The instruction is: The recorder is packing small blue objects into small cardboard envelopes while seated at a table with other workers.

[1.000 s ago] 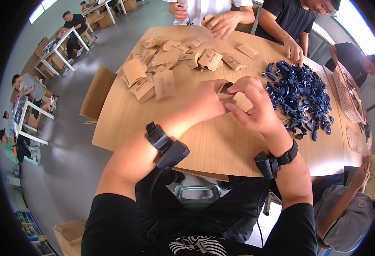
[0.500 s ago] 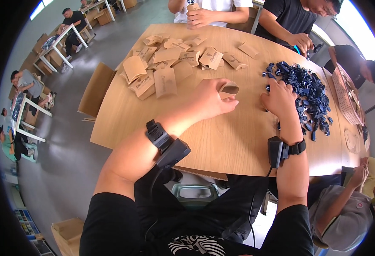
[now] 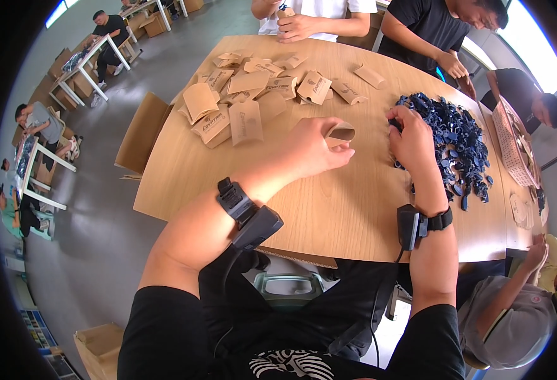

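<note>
My left hand [image 3: 319, 144] is closed around a brown cardboard pillow box [image 3: 341, 133], and the box's open end faces up and to the right. On the right, my right hand [image 3: 412, 136] is at the left edge of a heap of small dark blue pieces [image 3: 459, 139]. Its fingers are bent in, with a small dark blue piece [image 3: 394, 123] showing between thumb and fingertips; its exact kind is too small to make out. Beyond my left hand lies a loose pile of brown pillow boxes [image 3: 246, 120], several of them flattened or closed.
A pink woven basket [image 3: 516, 142] stands at the table's right side. Across the wooden table [image 3: 329, 215], one person's hands [image 3: 297, 26] hold a box, and another person's hands [image 3: 452, 65] work nearby. A large carton [image 3: 142, 136] stands left of the table.
My right hand has drawn its fingers in from a spread reach and now pinches at the heap's left edge. My left hand and its box stay in place.
</note>
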